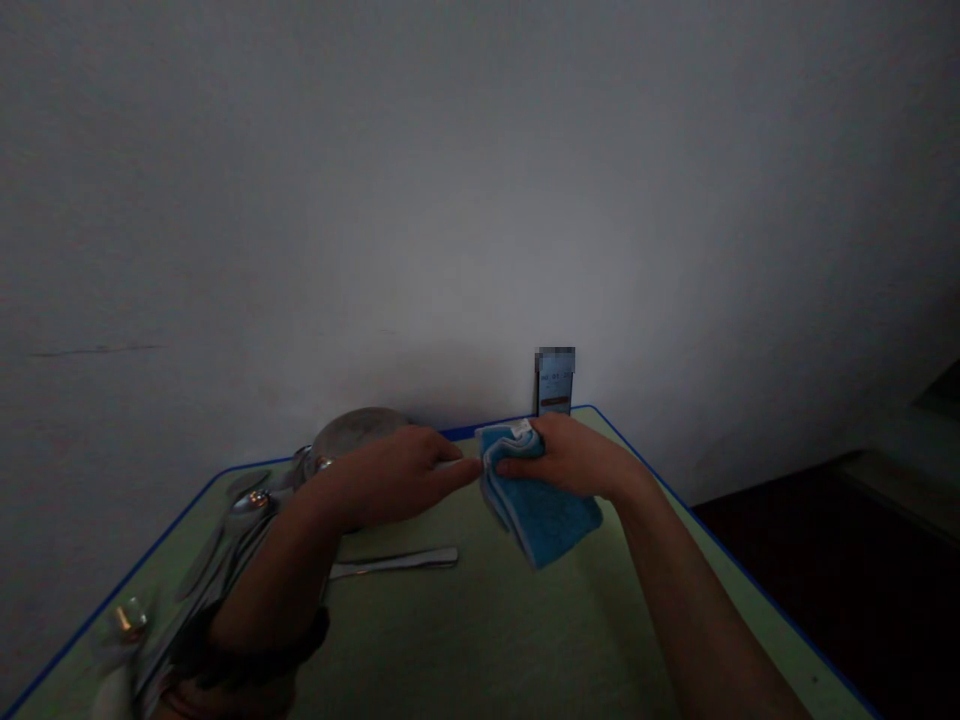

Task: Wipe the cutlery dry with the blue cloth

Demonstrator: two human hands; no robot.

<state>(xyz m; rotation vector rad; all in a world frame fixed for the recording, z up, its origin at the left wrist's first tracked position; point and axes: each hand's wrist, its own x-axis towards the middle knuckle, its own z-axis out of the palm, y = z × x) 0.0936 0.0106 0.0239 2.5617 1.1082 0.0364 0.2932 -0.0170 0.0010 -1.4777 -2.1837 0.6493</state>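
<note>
- Head view, dim: the right hand (570,455) has its fingers clamped around a folded blue cloth (544,515), held just above the far part of the green table (487,640).
- The left hand (390,475), fingers together, seems pinched on a thin cutlery piece (455,464) whose far end disappears into the cloth; the grip itself is mostly hidden.
- Wiping looks like the work in hand. It likely goes best if the cloth is squeezed firmly around the metal while the left hand pulls straight and turns it, so every side meets fabric.
- A grip near the handle end would leave more metal free to wipe.
- Nearby lie a metal bowl (352,430), spoons (251,500) and a loose utensil (397,561); elbows should stay clear of them.
</note>
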